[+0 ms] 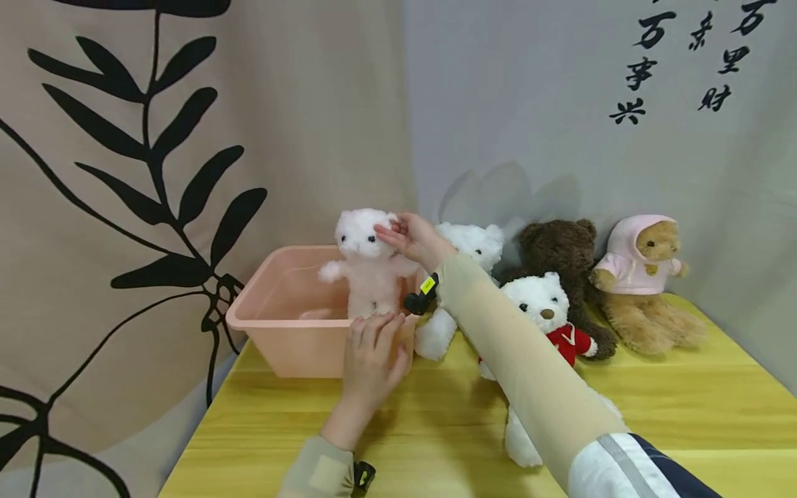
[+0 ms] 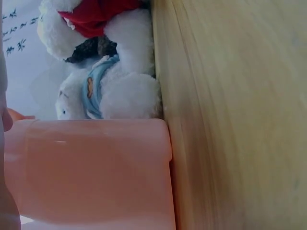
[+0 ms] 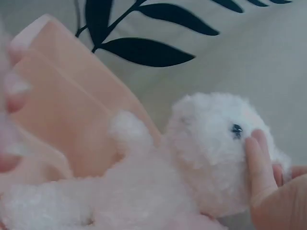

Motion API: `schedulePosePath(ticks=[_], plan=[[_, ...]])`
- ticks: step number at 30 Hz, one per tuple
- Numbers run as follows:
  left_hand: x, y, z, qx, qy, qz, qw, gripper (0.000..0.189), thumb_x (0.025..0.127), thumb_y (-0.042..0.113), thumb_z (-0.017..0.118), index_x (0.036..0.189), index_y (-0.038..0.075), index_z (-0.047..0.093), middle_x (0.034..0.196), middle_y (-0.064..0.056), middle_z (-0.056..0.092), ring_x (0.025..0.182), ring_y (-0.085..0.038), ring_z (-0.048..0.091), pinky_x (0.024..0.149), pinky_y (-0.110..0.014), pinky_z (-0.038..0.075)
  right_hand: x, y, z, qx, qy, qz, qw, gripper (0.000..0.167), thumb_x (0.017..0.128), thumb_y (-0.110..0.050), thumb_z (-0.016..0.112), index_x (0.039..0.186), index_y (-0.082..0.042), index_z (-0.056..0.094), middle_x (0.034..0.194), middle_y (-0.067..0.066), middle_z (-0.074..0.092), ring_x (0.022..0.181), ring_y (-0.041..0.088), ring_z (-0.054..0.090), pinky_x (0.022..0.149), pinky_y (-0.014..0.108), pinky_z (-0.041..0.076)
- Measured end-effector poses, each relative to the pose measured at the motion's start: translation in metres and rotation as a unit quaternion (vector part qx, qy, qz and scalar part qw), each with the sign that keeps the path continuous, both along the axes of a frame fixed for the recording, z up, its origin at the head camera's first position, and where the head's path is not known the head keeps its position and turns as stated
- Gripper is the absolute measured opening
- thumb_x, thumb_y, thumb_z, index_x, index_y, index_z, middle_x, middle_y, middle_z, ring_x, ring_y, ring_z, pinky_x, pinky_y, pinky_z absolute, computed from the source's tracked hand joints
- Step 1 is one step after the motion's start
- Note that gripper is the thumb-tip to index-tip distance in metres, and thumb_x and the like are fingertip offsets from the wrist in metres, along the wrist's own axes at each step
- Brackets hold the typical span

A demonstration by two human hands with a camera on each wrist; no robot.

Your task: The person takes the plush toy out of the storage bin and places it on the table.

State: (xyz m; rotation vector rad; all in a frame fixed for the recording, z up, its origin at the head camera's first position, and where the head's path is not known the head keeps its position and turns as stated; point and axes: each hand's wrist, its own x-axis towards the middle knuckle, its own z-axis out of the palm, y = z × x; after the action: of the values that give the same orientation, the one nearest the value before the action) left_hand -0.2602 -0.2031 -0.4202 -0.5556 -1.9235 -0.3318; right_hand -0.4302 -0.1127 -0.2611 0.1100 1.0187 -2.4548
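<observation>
Head view, toy: the pale pink plush bear (image 1: pixel 369 266) stands upright on the near rim of the pink tub (image 1: pixel 274 325), at the left end of the yellow desk (image 1: pixel 654 408)
Head view, right hand (image 1: pixel 412 238): my fingers curl round the side of the bear's head, pinching it lightly so it stays upright
Head view, left hand (image 1: pixel 372 360): fingers spread, straight and flat on the tub's front wall, tips at the bear's base, I judge to steady both
Head view, others: a white bear (image 1: pixel 473 249), a dark brown bear (image 1: pixel 563 252), a bear in red (image 1: pixel 551 311) and a pink-hooded bear (image 1: pixel 644 277) sit just beside the tub, along the wall
Left wrist view: the tub's wall (image 2: pixel 91 172) fills the frame, a blue-collared white bear (image 2: pixel 110 91) touching it; my fingers barely show
Right wrist view: my thumb (image 3: pixel 256 163) lies on the bear's cheek (image 3: pixel 211 143) below its eye; the other fingers are hidden behind the head
</observation>
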Motion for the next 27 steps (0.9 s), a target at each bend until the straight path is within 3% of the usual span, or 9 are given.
schedulePosePath(ticks=[4,6,7,9,10,14,17,22,27], plan=[[-0.003,0.003,0.000,0.003,0.011,-0.008,0.9999,0.043,0.078,0.016,0.057,0.119,0.004,0.061,0.118,-0.013,0.057,0.106,-0.035,0.052,0.094,-0.052,0.037,0.005,-0.002,0.000,0.092,0.088,0.004,0.9919,0.023,0.100,-0.016,0.050,0.118,-0.003,0.046,0.107,0.016,0.050,0.115,0.033,0.059,0.104,0.054,0.036],[-0.004,0.002,0.002,0.008,0.013,-0.009,0.9998,0.044,0.078,0.016,0.058,0.121,0.005,0.061,0.118,-0.013,0.057,0.107,-0.034,0.051,0.094,-0.052,0.037,0.010,-0.005,0.007,0.183,0.171,0.011,0.9681,0.043,0.096,-0.019,0.059,0.134,-0.009,0.042,0.121,0.019,0.050,0.114,0.035,0.059,0.103,0.064,0.029],[-0.005,0.001,0.003,0.010,0.014,-0.009,0.9998,0.045,0.078,0.015,0.059,0.122,0.005,0.061,0.119,-0.012,0.057,0.107,-0.034,0.051,0.094,-0.052,0.037,0.012,-0.008,0.010,0.238,0.223,0.016,0.9453,0.053,0.093,-0.021,0.063,0.139,-0.012,0.040,0.129,0.020,0.048,0.114,0.036,0.059,0.102,0.066,0.029],[-0.005,-0.001,0.005,0.014,0.018,-0.008,0.9997,0.047,0.077,0.014,0.060,0.123,0.006,0.061,0.118,-0.012,0.057,0.106,-0.035,0.051,0.093,-0.052,0.037,0.016,-0.012,0.015,0.357,0.329,0.024,0.8737,0.070,0.087,-0.024,0.071,0.147,-0.018,0.035,0.143,0.021,0.038,0.122,0.036,0.052,0.101,0.063,0.033],[-0.005,-0.002,0.006,0.014,0.019,-0.007,0.9997,0.047,0.077,0.014,0.061,0.123,0.006,0.061,0.118,-0.012,0.057,0.105,-0.035,0.051,0.092,-0.052,0.037,0.017,-0.014,0.017,0.417,0.380,0.028,0.8253,0.076,0.084,-0.026,0.074,0.149,-0.021,0.034,0.147,0.020,0.033,0.126,0.036,0.047,0.100,0.059,0.037],[-0.004,-0.002,0.006,0.009,0.023,-0.009,0.9996,0.046,0.077,0.015,0.062,0.121,0.005,0.062,0.115,-0.013,0.058,0.104,-0.036,0.052,0.091,-0.052,0.038,0.018,-0.017,0.014,0.618,0.520,0.047,0.5876,0.091,0.076,-0.034,0.081,0.152,-0.020,0.032,0.155,0.018,0.021,0.139,0.036,0.024,0.105,0.045,0.035],[-0.003,-0.002,0.004,0.009,0.021,-0.008,0.9997,0.044,0.077,0.016,0.061,0.120,0.005,0.063,0.115,-0.013,0.058,0.104,-0.036,0.052,0.093,-0.052,0.038,0.018,-0.018,0.009,0.679,0.551,0.075,0.4799,0.102,0.072,-0.037,0.084,0.154,-0.017,0.027,0.153,0.018,0.026,0.139,0.038,0.022,0.106,0.047,0.034],[-0.002,-0.001,0.003,0.011,0.016,-0.006,0.9998,0.044,0.077,0.016,0.061,0.120,0.005,0.062,0.116,-0.013,0.058,0.104,-0.036,0.052,0.095,-0.051,0.037,0.017,-0.020,0.010,0.719,0.556,0.082,0.4089,0.106,0.070,-0.045,0.083,0.152,-0.014,0.024,0.150,0.015,0.031,0.137,0.036,0.027,0.099,0.051,0.040],[-0.001,0.002,0.001,0.007,0.013,-0.006,0.9999,0.044,0.079,0.018,0.061,0.121,0.005,0.062,0.115,-0.013,0.058,0.104,-0.036,0.052,0.094,-0.052,0.038,0.013,-0.022,0.009,0.744,0.547,0.069,0.3775,0.099,0.072,-0.057,0.076,0.146,-0.010,0.030,0.147,0.012,0.037,0.131,0.035,0.035,0.093,0.055,0.044]])
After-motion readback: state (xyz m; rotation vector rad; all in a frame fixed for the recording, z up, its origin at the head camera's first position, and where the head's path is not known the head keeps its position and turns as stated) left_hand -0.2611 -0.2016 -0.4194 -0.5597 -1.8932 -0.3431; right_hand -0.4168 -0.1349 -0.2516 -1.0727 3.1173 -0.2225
